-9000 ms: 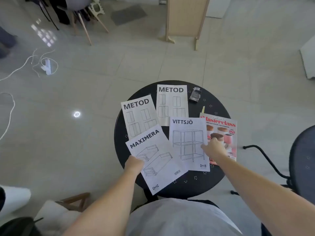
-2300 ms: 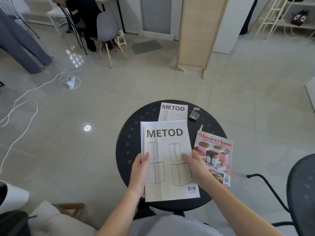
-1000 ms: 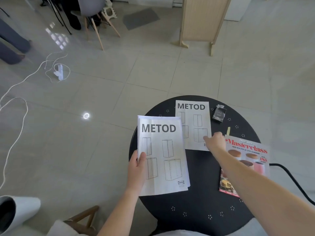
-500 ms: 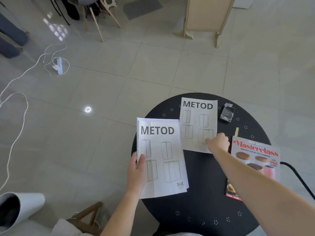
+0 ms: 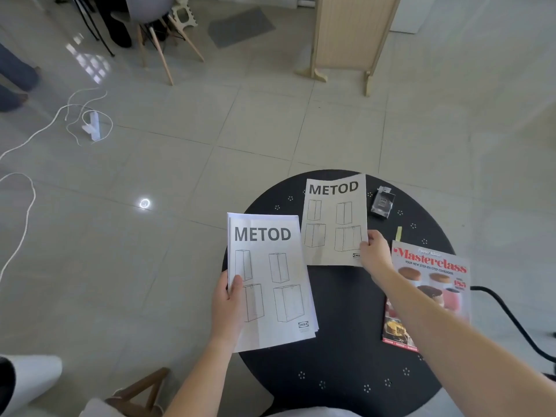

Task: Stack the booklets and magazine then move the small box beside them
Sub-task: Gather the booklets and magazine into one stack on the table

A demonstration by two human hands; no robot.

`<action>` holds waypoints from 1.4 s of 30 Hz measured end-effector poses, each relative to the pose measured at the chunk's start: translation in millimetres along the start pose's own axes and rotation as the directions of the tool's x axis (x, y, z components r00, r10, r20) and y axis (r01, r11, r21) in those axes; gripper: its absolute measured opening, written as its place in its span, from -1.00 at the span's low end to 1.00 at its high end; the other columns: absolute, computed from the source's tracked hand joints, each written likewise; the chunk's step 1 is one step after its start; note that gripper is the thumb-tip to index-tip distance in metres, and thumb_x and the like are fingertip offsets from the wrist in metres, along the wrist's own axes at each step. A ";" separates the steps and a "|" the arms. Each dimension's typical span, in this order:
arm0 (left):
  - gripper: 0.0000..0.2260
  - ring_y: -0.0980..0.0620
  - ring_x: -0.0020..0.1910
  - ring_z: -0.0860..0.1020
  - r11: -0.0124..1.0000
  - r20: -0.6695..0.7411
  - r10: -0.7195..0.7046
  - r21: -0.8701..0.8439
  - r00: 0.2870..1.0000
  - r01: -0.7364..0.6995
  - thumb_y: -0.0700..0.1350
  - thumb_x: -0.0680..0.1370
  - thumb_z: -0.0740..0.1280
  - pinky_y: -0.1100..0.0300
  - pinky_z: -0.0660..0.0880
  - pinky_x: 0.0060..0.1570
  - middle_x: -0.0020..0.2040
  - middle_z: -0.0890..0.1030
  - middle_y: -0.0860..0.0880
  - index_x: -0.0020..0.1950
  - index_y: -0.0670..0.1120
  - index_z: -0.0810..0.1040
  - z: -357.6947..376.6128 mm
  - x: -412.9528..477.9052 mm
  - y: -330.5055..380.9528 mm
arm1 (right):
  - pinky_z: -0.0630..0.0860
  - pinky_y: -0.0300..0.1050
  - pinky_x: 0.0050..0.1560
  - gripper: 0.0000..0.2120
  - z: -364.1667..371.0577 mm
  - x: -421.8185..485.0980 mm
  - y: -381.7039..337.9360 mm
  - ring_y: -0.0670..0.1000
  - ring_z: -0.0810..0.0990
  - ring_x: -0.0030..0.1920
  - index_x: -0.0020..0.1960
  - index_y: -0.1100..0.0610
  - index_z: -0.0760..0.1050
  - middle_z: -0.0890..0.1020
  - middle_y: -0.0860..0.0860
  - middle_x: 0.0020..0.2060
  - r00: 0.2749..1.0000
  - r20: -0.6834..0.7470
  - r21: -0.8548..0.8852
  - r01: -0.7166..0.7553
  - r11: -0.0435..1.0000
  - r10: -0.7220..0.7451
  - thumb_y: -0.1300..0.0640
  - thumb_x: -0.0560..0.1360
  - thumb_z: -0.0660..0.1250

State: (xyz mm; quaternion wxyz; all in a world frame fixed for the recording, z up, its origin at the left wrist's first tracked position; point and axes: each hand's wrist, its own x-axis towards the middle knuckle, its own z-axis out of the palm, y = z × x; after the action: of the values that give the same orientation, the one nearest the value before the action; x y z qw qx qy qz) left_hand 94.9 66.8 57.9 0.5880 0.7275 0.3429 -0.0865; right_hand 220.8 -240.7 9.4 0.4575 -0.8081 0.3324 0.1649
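Observation:
My left hand (image 5: 226, 308) grips the left edge of a stack of white booklets (image 5: 272, 284) with a METOD cover on top, held over the left rim of the round black table (image 5: 340, 356). My right hand (image 5: 374, 254) pinches the lower right corner of a single METOD booklet (image 5: 332, 221), whose far edge curls up off the table. A Masterclass magazine (image 5: 433, 284) lies at the right, partly under my right forearm. The small dark box (image 5: 382, 202) sits at the far side, right of the single booklet.
A small yellow-green slip (image 5: 399, 235) lies between the box and the magazine. A black chair arm (image 5: 511, 317) curves at the right. On the tiled floor are white cables (image 5: 27, 212), a wooden screen (image 5: 349, 34) and chairs (image 5: 159, 31) further back.
Over nine seconds several booklets went from spread on the table into the stack in my left hand. In the last second my right hand took hold of the single METOD booklet and lifted it slightly.

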 end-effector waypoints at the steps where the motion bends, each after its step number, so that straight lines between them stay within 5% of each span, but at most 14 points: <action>1: -0.78 0.17 0.17 0.67 1.000 -0.004 0.003 0.003 1.000 -0.003 -0.08 0.80 0.17 0.28 0.54 -0.01 0.18 0.71 0.14 0.33 0.04 0.59 -0.3 -2.5 -0.5 | 0.51 -0.14 -0.28 -0.68 -5.3 -6.4 -1.4 0.07 0.62 0.01 0.39 0.16 0.44 0.66 0.11 0.22 0.999 -0.013 0.007 0.029 1.000 -0.029 0.30 0.69 0.10; 8: -0.76 0.15 0.21 0.66 0.999 -0.014 0.033 -0.002 0.999 -0.033 -0.06 0.80 0.17 0.25 0.54 0.04 0.21 0.71 0.13 0.36 0.04 0.59 -1.1 -18.5 -7.7 | 0.59 -0.14 -0.32 -0.73 -46.3 -50.7 0.3 -0.05 0.64 -0.08 0.40 0.10 0.42 0.62 -0.02 0.13 0.986 -0.061 0.025 0.159 0.987 -0.158 0.21 0.74 0.12; 13: -0.74 0.11 0.29 0.65 0.997 0.020 0.049 -0.066 0.999 -0.048 -0.05 0.79 0.19 0.02 0.56 0.33 0.28 0.71 0.12 0.42 0.04 0.59 9.6 -37.5 -6.8 | 0.72 0.21 0.05 -0.79 -67.7 -87.5 19.9 0.07 0.70 0.03 0.32 0.01 0.45 0.68 0.00 0.11 0.987 0.015 0.062 0.157 0.986 -0.159 0.18 0.73 0.17; 19: -0.75 0.24 0.27 0.64 0.986 0.059 0.081 -0.150 0.995 -0.071 -0.03 0.78 0.21 0.13 0.52 0.34 0.23 0.73 0.22 0.32 0.17 0.64 29.5 -67.0 2.6 | 0.71 0.00 -0.09 -0.80 -76.7 -142.0 50.8 0.05 0.75 0.00 0.26 -0.02 0.49 0.74 -0.04 0.05 0.980 0.120 0.125 0.143 0.982 -0.158 0.20 0.72 0.21; 22: -0.71 0.15 0.41 0.59 0.981 0.085 0.104 -0.173 0.991 -0.088 0.06 0.78 0.20 0.02 0.46 0.50 0.35 0.69 0.19 0.44 0.14 0.59 37.5 -80.3 2.8 | 0.73 0.12 0.06 -0.79 -76.9 -162.0 67.3 0.03 0.76 0.03 0.27 0.00 0.53 0.76 -0.03 0.09 0.972 0.163 0.136 0.147 0.980 -0.169 0.21 0.71 0.22; 25: -0.75 0.05 0.35 0.65 0.973 0.119 0.126 -0.207 0.985 -0.100 0.10 0.78 0.21 -0.13 0.53 0.46 0.26 0.74 0.13 0.35 0.16 0.63 44.6 -96.0 5.7 | 0.74 0.12 0.05 -0.80 -82.0 -180.4 75.5 0.02 0.76 0.04 0.27 0.00 0.51 0.74 -0.05 0.10 0.961 0.206 0.125 0.160 0.979 -0.183 0.20 0.70 0.24; 28: -0.80 -0.05 0.25 0.72 0.965 0.160 0.103 -0.257 0.982 -0.060 0.16 0.75 0.27 -0.21 0.62 0.35 0.16 0.77 0.05 0.17 0.20 0.68 50.4 -111.2 12.2 | 0.75 0.02 0.00 -0.79 -89.2 -190.8 79.6 0.00 0.72 0.08 0.28 -0.03 0.49 0.67 -0.09 0.15 0.946 0.239 0.078 0.205 0.976 -0.218 0.15 0.67 0.33; 32: -0.80 -0.08 0.24 0.74 0.959 0.219 0.089 -0.281 0.972 -0.025 0.18 0.72 0.31 -0.23 0.63 0.34 0.17 0.77 0.00 0.17 0.15 0.69 57.8 -126.7 11.6 | 0.57 -0.23 -0.04 -0.65 -107.8 -194.6 74.0 -0.10 0.61 0.16 0.37 -0.02 0.43 0.60 -0.12 0.20 0.940 0.172 0.243 0.251 0.937 -0.296 0.09 0.63 0.41; 34: -0.76 -0.08 0.23 0.74 0.960 0.234 0.084 -0.280 0.969 -0.015 0.18 0.73 0.30 -0.23 0.64 0.33 0.17 0.78 -0.02 0.19 0.10 0.68 62.3 -133.6 11.4 | 0.52 -0.13 0.14 -0.62 -115.1 -190.7 72.6 -0.03 0.58 0.21 0.42 -0.07 0.38 0.57 -0.07 0.23 0.950 0.193 0.332 0.173 0.927 -0.247 0.01 0.64 0.38; 37: -0.71 -0.11 0.25 0.73 0.959 0.249 0.084 -0.284 0.965 -0.010 0.14 0.77 0.22 -0.17 0.63 0.34 0.18 0.78 -0.05 0.19 0.04 0.69 70.4 -144.4 11.8 | 0.45 0.26 0.44 -0.82 -121.8 -183.9 77.8 0.11 0.56 0.34 0.22 -0.15 0.55 0.61 0.00 0.30 0.959 0.237 0.408 0.048 0.912 -0.157 -0.10 0.63 0.35; 42: -0.71 0.12 0.26 0.73 0.966 0.333 0.115 -0.256 0.936 -0.028 0.13 0.76 0.26 0.05 0.62 0.27 0.24 0.78 0.09 0.34 0.08 0.68 77.9 -159.5 16.9 | 0.69 0.30 0.14 -0.89 -121.1 -190.4 81.3 0.15 0.76 0.09 0.17 -0.01 0.55 0.74 0.08 0.12 0.966 0.199 0.404 0.071 0.912 -0.164 0.09 0.68 0.30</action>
State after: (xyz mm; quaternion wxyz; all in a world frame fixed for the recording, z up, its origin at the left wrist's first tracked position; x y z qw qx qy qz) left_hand 7.0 -69.1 132.9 0.7277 0.6340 0.2160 -0.1476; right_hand 22.3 -299.2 130.6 0.6549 -0.6938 0.2542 0.1585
